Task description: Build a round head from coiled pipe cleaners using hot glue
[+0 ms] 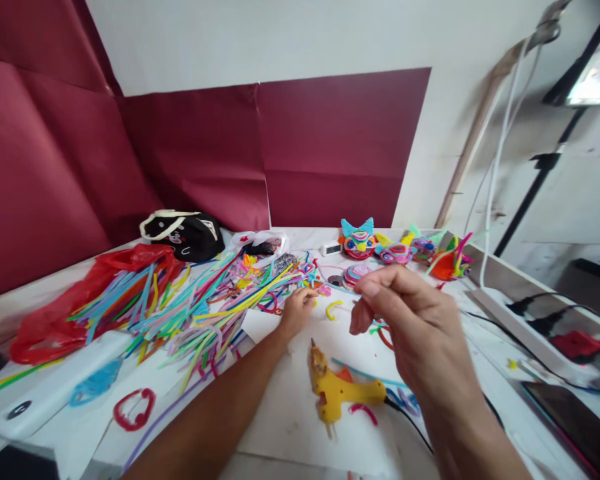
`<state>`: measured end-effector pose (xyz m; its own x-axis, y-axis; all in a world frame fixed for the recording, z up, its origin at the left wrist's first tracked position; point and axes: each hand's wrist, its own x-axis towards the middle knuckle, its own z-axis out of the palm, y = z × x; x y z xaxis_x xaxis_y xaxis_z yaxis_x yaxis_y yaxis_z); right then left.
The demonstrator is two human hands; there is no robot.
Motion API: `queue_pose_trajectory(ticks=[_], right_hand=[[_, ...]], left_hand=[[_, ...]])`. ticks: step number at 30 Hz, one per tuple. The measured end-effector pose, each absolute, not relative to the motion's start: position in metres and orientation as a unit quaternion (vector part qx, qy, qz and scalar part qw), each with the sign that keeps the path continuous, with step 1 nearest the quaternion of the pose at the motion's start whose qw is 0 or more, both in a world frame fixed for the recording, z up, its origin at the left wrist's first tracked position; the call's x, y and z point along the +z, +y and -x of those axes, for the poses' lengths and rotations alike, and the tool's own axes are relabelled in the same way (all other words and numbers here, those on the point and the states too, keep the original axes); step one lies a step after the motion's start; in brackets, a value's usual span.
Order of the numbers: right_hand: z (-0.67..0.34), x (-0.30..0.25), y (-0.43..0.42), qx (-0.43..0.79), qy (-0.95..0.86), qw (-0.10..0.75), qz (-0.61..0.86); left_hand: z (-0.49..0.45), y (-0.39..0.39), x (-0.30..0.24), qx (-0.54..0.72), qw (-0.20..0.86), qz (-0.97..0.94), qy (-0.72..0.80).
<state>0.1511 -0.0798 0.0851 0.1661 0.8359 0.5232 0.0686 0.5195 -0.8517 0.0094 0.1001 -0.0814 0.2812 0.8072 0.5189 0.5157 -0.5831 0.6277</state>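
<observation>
Glue gun [337, 390] between hands; left fingers [307, 297] curled on pipe cleaners [200, 300]; right fingers [375, 290] pinching thin strand.

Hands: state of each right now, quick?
Left hand: fingers closed, reaching into the pipe cleaners; what it grips cannot be told.
Right hand: raised, pinching a thin blue pipe cleaner.

Both forearms are bare (no sleeves, rings or watch), as are the hands [300, 308].
</observation>
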Motion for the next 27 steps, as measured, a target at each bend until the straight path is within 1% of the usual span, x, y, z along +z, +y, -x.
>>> queue_pose_trajectory(ticks=[1,4,8,12,14,16,20,23,27], right_hand=[[-0.155,0.073,-0.075,0.308,-0.565,0.642,0.418],[-0.161,0.037,-0.063,0.300,-0.552,0.598,0.497],[-0.163,0.001,-0.050,0.279,-0.551,0.542,0.570],[-0.165,-0.017,-0.043,0.229,-0.578,0.503,0.601],[-0.164,-0.019,-0.044,0.215,-0.592,0.495,0.599],[-0.162,-0.019,-0.045,0.194,-0.606,0.488,0.598],[-0.159,-0.018,-0.048,0.154,-0.629,0.473,0.598],[-0.157,-0.018,-0.049,0.145,-0.638,0.469,0.593],[-0.156,-0.019,-0.049,0.112,-0.645,0.461,0.599]], left_hand=[[-0.010,0.101,-0.083,0.421,0.165,-0.783,0.427],[-0.009,0.102,-0.081,0.404,0.130,-0.789,0.445],[0.001,0.103,-0.063,0.367,0.052,-0.784,0.497],[0.024,0.104,-0.039,0.310,-0.043,-0.747,0.587],[0.037,0.106,-0.034,0.270,-0.069,-0.720,0.635],[0.049,0.111,-0.034,0.226,-0.074,-0.699,0.675],[0.069,0.120,-0.035,0.168,-0.043,-0.668,0.724],[0.077,0.124,-0.030,0.178,-0.031,-0.655,0.734],[0.086,0.130,-0.021,0.240,0.014,-0.652,0.719]])
